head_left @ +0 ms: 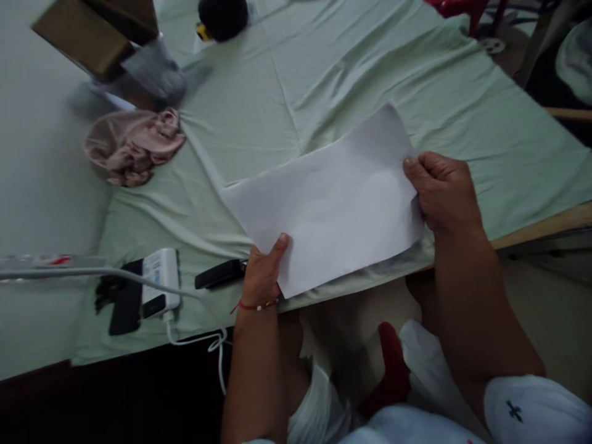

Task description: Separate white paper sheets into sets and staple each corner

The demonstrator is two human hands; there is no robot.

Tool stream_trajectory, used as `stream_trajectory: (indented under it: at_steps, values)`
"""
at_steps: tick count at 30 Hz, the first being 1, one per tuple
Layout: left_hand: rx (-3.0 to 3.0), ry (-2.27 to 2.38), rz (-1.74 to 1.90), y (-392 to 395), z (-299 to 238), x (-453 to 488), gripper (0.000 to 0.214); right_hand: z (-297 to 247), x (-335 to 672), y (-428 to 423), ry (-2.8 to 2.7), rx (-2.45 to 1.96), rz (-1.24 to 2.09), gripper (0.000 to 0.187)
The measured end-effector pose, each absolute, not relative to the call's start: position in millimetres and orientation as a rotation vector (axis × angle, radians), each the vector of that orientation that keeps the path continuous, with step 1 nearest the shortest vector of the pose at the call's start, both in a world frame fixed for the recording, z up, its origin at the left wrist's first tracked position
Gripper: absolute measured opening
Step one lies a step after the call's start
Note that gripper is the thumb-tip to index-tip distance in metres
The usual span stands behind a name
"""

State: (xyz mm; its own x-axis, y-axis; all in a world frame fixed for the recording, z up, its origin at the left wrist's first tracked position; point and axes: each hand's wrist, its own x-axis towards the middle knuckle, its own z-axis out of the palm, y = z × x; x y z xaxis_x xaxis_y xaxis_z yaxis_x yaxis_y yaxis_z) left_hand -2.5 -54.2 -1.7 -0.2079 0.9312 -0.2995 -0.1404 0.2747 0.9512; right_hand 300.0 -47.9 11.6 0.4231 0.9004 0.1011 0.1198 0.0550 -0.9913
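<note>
A white sheet of paper is held just above the pale green cloth that covers the table. My left hand pinches the sheet's near corner, thumb on top. My right hand grips the sheet's right edge with its fingers curled round it. A red thread bracelet sits on my left wrist.
A white power bank with a white cable, a black phone and a small black device lie at the near left. A crumpled pink cloth, a brown box and a black round object are farther back. The wooden table edge shows at right.
</note>
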Motion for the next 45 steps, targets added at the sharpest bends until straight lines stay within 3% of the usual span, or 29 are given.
stream_trajectory:
  at_steps: [9,17,27,40,45]
  values:
    - [0.76,1.454,1.281,-55.9,0.5,-2.0,0.055,9.5,303.7,-48.0,-0.955,-1.44,0.825,0.039]
    - [0.796,1.576,1.238,-55.3,4.4,-15.6,0.045,19.8,313.9,-57.2,-0.927,-1.436,1.483,0.029]
    - [0.778,1.587,1.196,-54.0,6.7,-5.1,0.05,27.6,308.3,-52.5,-0.934,-1.608,1.35,0.015]
    - [0.82,1.544,1.198,-53.2,2.3,-5.5,0.057,30.1,305.1,-53.4,-0.88,-1.59,1.356,0.012]
    - [0.772,1.627,1.23,-53.7,6.0,-4.7,0.047,26.4,307.7,-55.3,-0.859,-1.528,1.359,0.014]
